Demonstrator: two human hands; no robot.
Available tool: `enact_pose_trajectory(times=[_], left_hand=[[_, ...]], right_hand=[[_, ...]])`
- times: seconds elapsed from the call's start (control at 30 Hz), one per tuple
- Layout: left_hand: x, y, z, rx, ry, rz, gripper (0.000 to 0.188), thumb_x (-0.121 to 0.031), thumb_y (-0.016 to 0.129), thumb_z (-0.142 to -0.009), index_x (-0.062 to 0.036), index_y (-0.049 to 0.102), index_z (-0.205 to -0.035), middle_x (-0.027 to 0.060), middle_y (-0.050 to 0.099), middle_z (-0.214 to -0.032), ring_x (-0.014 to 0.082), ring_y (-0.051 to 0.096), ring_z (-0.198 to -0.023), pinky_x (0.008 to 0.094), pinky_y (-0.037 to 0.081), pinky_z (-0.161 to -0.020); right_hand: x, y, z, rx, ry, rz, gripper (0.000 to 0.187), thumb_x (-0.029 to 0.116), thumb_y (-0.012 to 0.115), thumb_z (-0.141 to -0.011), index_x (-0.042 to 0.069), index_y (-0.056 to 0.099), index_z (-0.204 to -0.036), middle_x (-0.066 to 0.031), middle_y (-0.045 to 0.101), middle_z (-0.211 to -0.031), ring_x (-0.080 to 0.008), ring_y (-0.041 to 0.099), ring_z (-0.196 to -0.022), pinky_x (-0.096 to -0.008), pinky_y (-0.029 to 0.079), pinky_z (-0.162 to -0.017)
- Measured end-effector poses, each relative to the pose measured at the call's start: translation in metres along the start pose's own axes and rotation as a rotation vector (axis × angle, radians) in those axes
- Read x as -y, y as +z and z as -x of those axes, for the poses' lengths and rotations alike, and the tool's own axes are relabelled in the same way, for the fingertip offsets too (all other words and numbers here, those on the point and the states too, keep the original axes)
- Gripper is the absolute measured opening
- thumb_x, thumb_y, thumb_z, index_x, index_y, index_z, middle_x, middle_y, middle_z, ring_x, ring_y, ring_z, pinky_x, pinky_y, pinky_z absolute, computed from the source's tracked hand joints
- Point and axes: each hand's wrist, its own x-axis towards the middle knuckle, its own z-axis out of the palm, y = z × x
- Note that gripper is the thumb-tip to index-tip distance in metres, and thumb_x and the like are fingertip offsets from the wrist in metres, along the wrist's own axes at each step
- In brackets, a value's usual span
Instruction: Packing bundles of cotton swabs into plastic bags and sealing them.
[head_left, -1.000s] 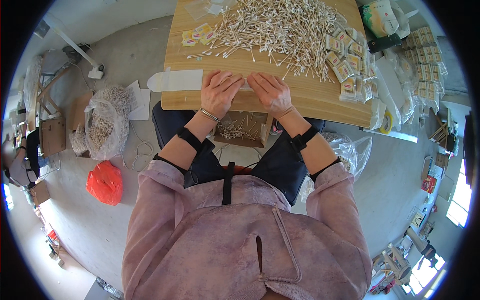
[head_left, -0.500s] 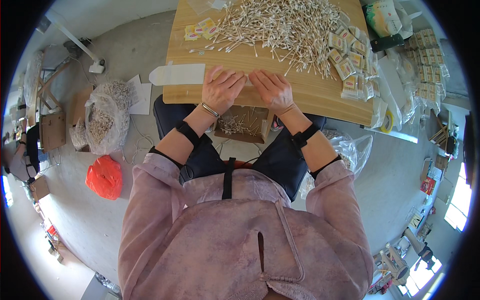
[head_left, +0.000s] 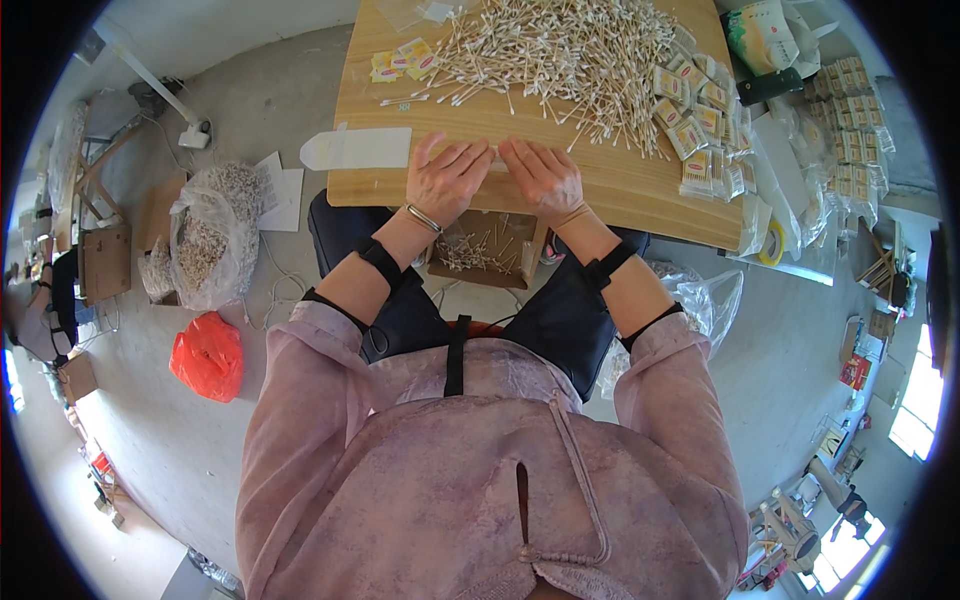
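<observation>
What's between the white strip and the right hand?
In the head view, the left hand lies between the white strip and the right hand; a pale sliver shows between the hands.

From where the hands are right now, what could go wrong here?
First, the flat white strip lies beside the left hand, near the table's front edge; a stray nudge might shift it. Second, loose cotton swabs fan out just beyond the right hand, so a wide reach could scatter some. Third, the small packs sit heaped against that pile and might slide into it.
</observation>
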Motion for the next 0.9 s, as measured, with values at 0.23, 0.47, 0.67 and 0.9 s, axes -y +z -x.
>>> enact_pose_trajectory(times=[0.23,0.47,0.67,0.9], left_hand=[[0.009,0.003,-0.006,0.066,-0.151,0.315,0.015,-0.019,0.070,-0.073,-0.0164,0.068,-0.088,-0.0025,0.065,-0.087,0.0173,0.057,-0.092,0.0378,0.038,-0.090],[0.014,0.017,-0.015,0.179,-0.389,0.629,0.014,-0.021,0.072,-0.075,-0.0104,0.067,-0.084,0.0046,0.064,-0.080,0.0236,0.057,-0.090,0.0352,0.043,-0.083],[0.013,0.038,0.002,0.290,-0.737,1.056,0.018,-0.020,0.061,-0.087,-0.0041,0.063,-0.093,0.0062,0.065,-0.090,0.0169,0.059,-0.086,0.0272,0.045,-0.079],[0.006,0.057,0.008,0.196,-0.980,1.711,0.017,-0.017,0.051,-0.093,-0.0034,0.058,-0.101,-0.0006,0.059,-0.101,0.0051,0.047,-0.087,0.0202,0.038,-0.082]], right_hand=[[-0.003,-0.007,-0.001,0.081,0.106,-0.225,0.029,0.010,0.066,-0.072,0.009,0.067,-0.101,-0.0080,0.065,-0.101,-0.0235,0.063,-0.087,-0.0335,0.050,-0.073],[-0.014,0.013,-0.005,0.263,0.712,-0.851,0.021,0.021,0.072,-0.078,0.004,0.067,-0.089,-0.0091,0.065,-0.090,-0.0161,0.060,-0.079,-0.0310,0.049,-0.068],[-0.009,0.019,-0.017,0.340,0.980,-1.153,0.020,0.020,0.069,-0.083,0.001,0.066,-0.086,-0.0039,0.063,-0.077,-0.0060,0.052,-0.070,-0.0239,0.043,-0.062],[-0.013,0.031,0.001,0.204,1.053,-1.446,0.015,0.017,0.067,-0.086,0.003,0.064,-0.087,0.0019,0.062,-0.080,-0.0031,0.051,-0.073,-0.0190,0.040,-0.065]])
